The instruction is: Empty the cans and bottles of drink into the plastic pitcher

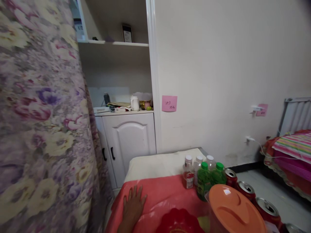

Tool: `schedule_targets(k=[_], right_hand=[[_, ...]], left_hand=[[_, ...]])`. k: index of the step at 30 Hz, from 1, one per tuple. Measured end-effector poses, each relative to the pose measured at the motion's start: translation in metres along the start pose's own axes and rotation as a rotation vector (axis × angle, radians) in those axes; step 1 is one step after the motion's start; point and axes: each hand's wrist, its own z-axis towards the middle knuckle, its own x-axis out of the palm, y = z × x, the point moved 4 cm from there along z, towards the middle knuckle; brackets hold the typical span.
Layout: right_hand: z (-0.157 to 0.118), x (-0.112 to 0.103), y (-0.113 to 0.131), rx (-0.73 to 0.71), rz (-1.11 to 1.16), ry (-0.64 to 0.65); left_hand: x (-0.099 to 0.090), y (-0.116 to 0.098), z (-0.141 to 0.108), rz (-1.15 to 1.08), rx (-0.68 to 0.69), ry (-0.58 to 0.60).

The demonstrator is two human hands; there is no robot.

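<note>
My left hand (132,207) lies palm down on the red tablecloth (160,191) near its left edge, fingers spread and holding nothing. To its right, at the bottom edge, is a red scalloped dish (179,221), partly cut off. Farther right stands a container with an orange lid (235,207). Behind it are two green bottles (204,181) with green caps and several clear bottles (188,171) with white caps. Several red cans (246,191) line the right side. My right hand is out of the frame.
A floral curtain (46,129) hangs at the left. Behind the table are a white cabinet (132,139) and a shelf bearing a white jug (134,103). A pink note (169,103) is on the wall. A bed (293,155) stands at the right.
</note>
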Motion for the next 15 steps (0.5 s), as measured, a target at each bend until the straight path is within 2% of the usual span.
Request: schedule_targets(k=[4, 9, 13, 15], right_hand=[[-0.018, 0.02, 0.017, 0.015, 0.02, 0.01], [-0.033, 0.029, 0.034, -0.006, 0.091, -0.012], [-0.038, 0.036, 0.047, -0.005, 0.181, -0.05], [-0.04, 0.039, 0.052, 0.002, 0.235, -0.075]], left_hand=[[-0.004, 0.004, -0.031, 0.015, -0.029, 0.004], [-0.019, 0.001, -0.089, -0.01, -0.037, 0.001], [-0.021, -0.005, -0.128, -0.012, -0.026, 0.112], [-0.019, -0.002, -0.14, 0.015, -0.044, 0.125]])
